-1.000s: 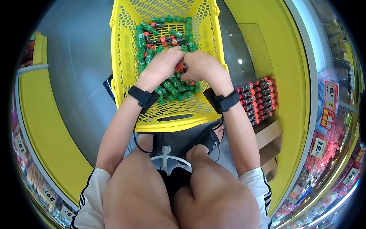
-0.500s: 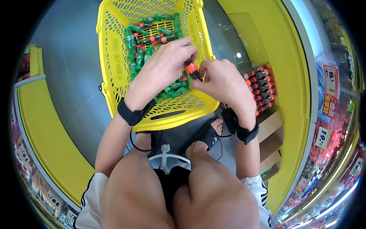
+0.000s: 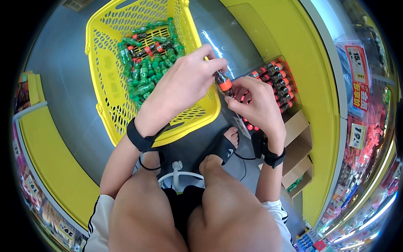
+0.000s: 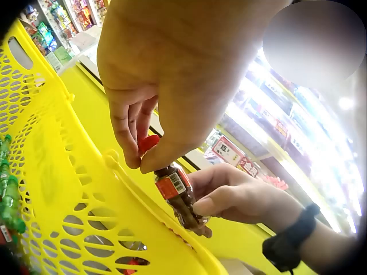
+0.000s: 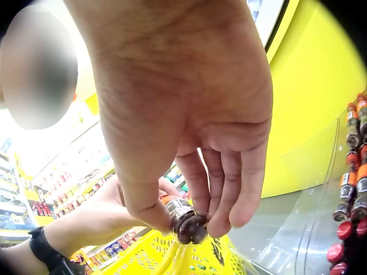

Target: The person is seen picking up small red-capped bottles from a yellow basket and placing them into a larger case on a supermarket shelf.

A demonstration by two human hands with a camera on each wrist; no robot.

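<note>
Between my two hands is a small brown cola bottle (image 3: pixel 224 84) with a red label and a red cap. My left hand (image 3: pixel 182 77) pinches it by the cap end, thumb against fingers, as the left wrist view shows. At the bottle's base, my right hand (image 3: pixel 260 103) holds it between thumb and fingers. The bottle tilts over the right rim of a yellow shopping basket (image 3: pixel 100 73). Inside the basket lie many green bottles (image 3: pixel 145 69) and several brown ones with red labels.
A clear-walled bin of red-capped cola bottles (image 3: pixel 283 84) stands right of the basket, against a yellow shelf base (image 3: pixel 319 96). Cardboard boxes (image 3: pixel 299 130) sit nearer me. Shelves with price tags (image 3: pixel 357 136) rise at the right.
Both hands have moved from over the basket's middle to the right, bringing the bottle to the rim beside the bin. The head view has turned right, so the basket appears farther left.
</note>
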